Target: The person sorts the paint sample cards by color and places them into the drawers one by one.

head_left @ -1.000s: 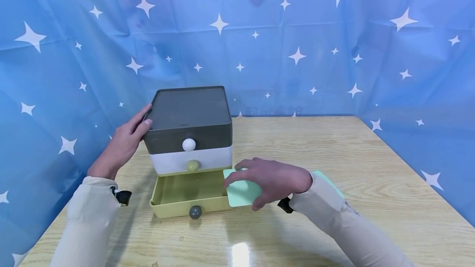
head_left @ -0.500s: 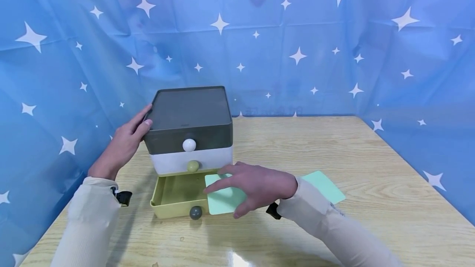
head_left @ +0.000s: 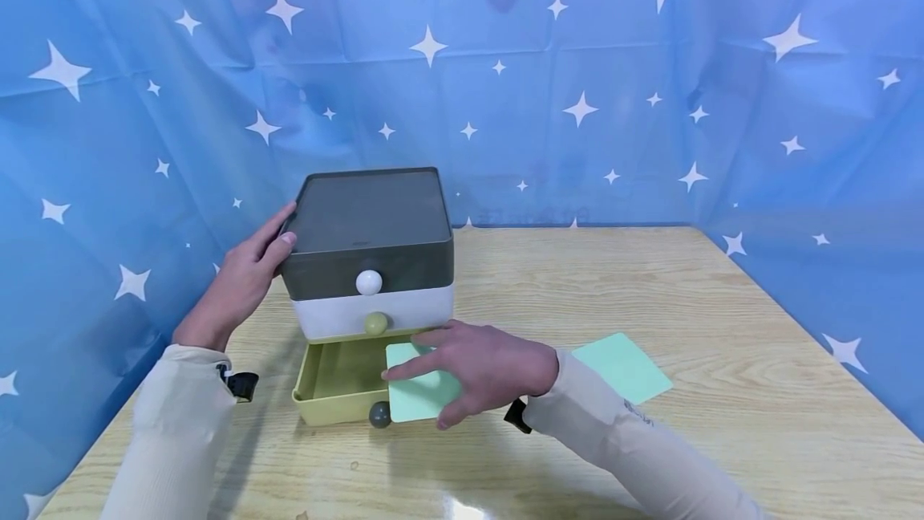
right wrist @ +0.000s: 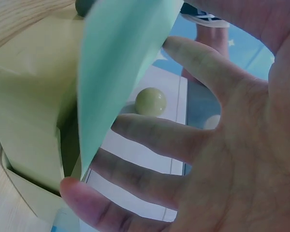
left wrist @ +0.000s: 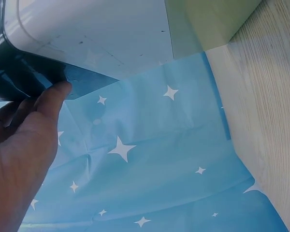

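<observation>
A three-tier drawer box (head_left: 371, 211) stands on the table, its tiers dark grey, white and olive green. The olive bottom drawer (head_left: 335, 408) is pulled out, with a dark grey knob (head_left: 379, 415) on its front. My left hand (head_left: 241, 279) rests on the upper left side of the box, fingers along the dark grey wall. In the right hand (head_left: 487, 367) is a thin, mint-green square sheet (head_left: 422, 396), held by the fingertips over the right part of the open drawer. The right wrist view shows this sheet (right wrist: 121, 72) tilted, close to the drawer opening.
A second mint-green sheet (head_left: 624, 366) lies on the wooden table (head_left: 613, 287), right of the box and beside the right forearm. Behind the table hangs a blue curtain (head_left: 534, 127) with white stars. A white knob (head_left: 369, 282) and a green knob (head_left: 375, 323) stick out above the drawer.
My right hand has moved left with the mint-green sheet, bringing it over the open drawer's right part. More of the sheet on the table now shows. The left hand has stayed put.
</observation>
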{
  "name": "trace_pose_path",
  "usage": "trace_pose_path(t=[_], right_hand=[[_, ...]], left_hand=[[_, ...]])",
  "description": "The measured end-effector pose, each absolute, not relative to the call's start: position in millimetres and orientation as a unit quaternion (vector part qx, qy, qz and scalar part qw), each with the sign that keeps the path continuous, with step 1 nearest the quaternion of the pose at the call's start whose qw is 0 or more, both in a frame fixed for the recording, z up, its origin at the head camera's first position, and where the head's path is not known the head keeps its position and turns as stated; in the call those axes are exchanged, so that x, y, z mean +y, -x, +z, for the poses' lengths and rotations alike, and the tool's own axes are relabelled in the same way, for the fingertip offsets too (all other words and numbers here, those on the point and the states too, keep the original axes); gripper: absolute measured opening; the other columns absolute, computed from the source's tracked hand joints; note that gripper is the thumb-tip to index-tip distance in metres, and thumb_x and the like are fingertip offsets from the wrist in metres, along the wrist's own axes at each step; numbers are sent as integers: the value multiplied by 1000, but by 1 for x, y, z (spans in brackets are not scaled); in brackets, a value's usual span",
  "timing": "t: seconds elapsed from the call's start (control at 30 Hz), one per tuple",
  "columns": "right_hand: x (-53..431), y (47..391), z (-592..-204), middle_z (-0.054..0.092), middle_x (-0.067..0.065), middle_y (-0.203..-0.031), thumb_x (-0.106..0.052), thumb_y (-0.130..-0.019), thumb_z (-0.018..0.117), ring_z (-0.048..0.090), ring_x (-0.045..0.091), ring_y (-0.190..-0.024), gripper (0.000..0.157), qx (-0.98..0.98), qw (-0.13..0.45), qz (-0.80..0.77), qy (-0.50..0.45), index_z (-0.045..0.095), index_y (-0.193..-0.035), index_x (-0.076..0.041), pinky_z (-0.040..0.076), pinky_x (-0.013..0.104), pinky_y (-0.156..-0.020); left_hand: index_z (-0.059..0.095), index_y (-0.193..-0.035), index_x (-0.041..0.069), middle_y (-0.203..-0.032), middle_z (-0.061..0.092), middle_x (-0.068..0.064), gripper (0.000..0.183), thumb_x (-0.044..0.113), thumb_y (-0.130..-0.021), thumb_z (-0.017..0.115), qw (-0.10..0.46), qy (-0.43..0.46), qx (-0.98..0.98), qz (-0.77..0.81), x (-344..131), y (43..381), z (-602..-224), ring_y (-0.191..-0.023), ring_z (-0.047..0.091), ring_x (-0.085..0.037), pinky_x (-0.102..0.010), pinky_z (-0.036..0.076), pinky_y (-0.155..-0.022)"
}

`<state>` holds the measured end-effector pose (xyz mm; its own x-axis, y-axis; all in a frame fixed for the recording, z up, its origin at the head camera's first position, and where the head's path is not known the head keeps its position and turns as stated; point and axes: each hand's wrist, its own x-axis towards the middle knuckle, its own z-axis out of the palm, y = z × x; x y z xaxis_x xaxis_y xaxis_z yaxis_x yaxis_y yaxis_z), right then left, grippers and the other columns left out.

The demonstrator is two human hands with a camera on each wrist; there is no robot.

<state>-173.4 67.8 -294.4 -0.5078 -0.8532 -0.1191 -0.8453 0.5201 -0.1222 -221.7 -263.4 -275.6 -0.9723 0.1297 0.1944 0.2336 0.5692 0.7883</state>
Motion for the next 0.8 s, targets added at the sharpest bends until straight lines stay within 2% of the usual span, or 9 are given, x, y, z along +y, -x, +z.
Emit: trace_pose_path(t=[0.23, 0.37, 0.5, 0.63, 0.8], right_hand=[[59, 175, -297, 53, 0, -148, -45, -83, 80, 50, 22, -133, 72, 866, 59, -11, 496, 47, -148, -43, 48, 36, -105], [54, 177, -300, 57, -5, -136, -45, -83, 80, 53, 15, -124, 71, 868, 57, -16, 493, 49, -147, -42, 52, 28, -91], [49, 180, -302, 61, -8, -120, -44, -82, 81, 57, 10, -110, 68, 869, 49, -30, 492, 54, -144, -40, 51, 22, -77], [44, 184, -305, 65, -8, -122, -42, -81, 81, 62, 9, -110, 65, 871, 46, -46, 488, 59, -141, -32, 53, 22, -85], [40, 186, -310, 64, -6, -137, -44, -81, 81, 60, 11, -126, 62, 879, 50, -53, 471, 63, -137, -26, 53, 30, -101]], left_hand=[[8, -161, 41, -170, 9, -15, 58, 49, -108, 31, 54, 105, -883, -455, -264, 222, -276, -152, 23, -45, -65, 29, -118], [8, -161, 39, -170, 10, -17, 58, 48, -108, 31, 55, 109, -883, -454, -263, 221, -276, -151, 25, -46, -66, 30, -117], [10, -162, 37, -169, 13, -18, 58, 47, -108, 31, 67, 111, -884, -449, -262, 220, -276, -149, 29, -47, -66, 32, -116], [11, -162, 35, -168, 15, -19, 58, 47, -108, 31, 74, 110, -885, -447, -262, 219, -275, -149, 30, -47, -66, 33, -115], [10, -162, 36, -169, 14, -19, 58, 48, -108, 31, 65, 108, -884, -449, -262, 220, -275, -149, 29, -47, -66, 32, -116]])
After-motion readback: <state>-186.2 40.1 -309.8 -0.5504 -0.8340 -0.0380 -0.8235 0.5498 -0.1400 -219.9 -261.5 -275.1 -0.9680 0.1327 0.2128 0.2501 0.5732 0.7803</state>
